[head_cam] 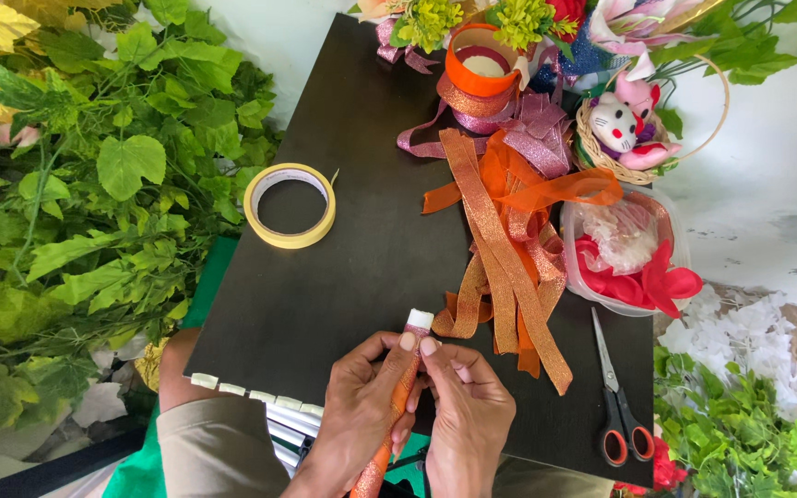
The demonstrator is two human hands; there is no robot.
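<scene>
Both hands, left hand [362, 420] and right hand [468, 415], grip closed on ribbon-wrapped stick [405, 369] over black tabletop [325, 286]; scissors [618, 406] nearby.

Surface: dark brown board [343, 277], set at a slant.
Left part: roll of yellow tape [290, 206], lying flat.
Middle: heap of orange glitter ribbons [507, 249].
Right edge: clear plastic tub [622, 247]; below it, scissors [618, 406] with orange-lined handles.
Far end: orange ribbon spool [480, 61].
Near edge: row of white-capped sticks [260, 398].
</scene>
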